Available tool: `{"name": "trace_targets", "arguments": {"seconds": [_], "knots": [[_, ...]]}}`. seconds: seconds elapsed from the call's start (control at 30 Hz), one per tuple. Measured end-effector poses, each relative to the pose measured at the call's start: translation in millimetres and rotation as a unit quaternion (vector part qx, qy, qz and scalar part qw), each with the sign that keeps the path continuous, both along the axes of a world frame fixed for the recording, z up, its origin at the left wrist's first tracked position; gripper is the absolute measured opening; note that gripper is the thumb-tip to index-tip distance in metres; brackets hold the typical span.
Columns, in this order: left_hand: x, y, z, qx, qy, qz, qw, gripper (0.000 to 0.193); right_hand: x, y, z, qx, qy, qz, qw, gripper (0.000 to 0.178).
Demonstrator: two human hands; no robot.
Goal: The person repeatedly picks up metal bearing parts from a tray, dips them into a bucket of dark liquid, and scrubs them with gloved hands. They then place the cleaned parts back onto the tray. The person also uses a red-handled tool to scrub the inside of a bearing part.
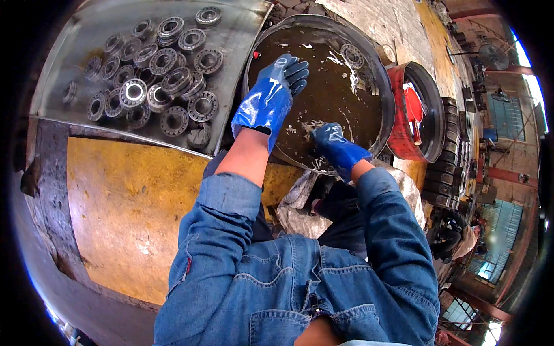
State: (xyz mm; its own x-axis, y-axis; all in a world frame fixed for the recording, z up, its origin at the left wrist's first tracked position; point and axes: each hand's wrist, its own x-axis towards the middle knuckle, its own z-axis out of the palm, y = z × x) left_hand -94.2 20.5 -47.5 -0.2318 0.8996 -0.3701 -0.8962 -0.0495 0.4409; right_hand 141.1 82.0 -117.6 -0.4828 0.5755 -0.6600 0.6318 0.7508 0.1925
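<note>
Rinsing, seemingly: left hand (284, 75) half-open, right hand (337, 149) (can't tell its grip) inside tub (385, 86), near edge; next needs firm hold.

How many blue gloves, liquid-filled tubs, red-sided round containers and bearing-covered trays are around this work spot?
Blue gloves: 2
Liquid-filled tub: 1
Red-sided round container: 1
Bearing-covered tray: 1
Total: 5
</note>
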Motion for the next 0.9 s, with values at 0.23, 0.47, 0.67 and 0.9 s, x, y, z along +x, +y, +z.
{"name": "trace_targets", "arguments": {"seconds": [0.23,0.47,0.67,0.9], "knots": [[-8.3,-1.9,-14.5,0.005,0.013,0.014,1.000,0.037,29.4,0.5,6.1,-0.045,0.243,-0.162,0.956,0.041],[-13.0,-6.4,-6.2,-0.034,-0.009,0.010,0.999,0.038,-26.3,-3.4,10.8,-0.040,0.085,-0.282,0.955,0.037],[-12.1,-6.8,-12.6,-0.015,0.003,0.025,1.000,0.037,4.8,-2.1,3.2,0.030,0.171,-0.031,0.984,0.041],[-9.3,-7.4,-12.4,0.008,-0.005,0.000,1.000,0.037,23.3,1.4,-11.5,0.012,0.201,-0.108,0.974,0.042]]}}
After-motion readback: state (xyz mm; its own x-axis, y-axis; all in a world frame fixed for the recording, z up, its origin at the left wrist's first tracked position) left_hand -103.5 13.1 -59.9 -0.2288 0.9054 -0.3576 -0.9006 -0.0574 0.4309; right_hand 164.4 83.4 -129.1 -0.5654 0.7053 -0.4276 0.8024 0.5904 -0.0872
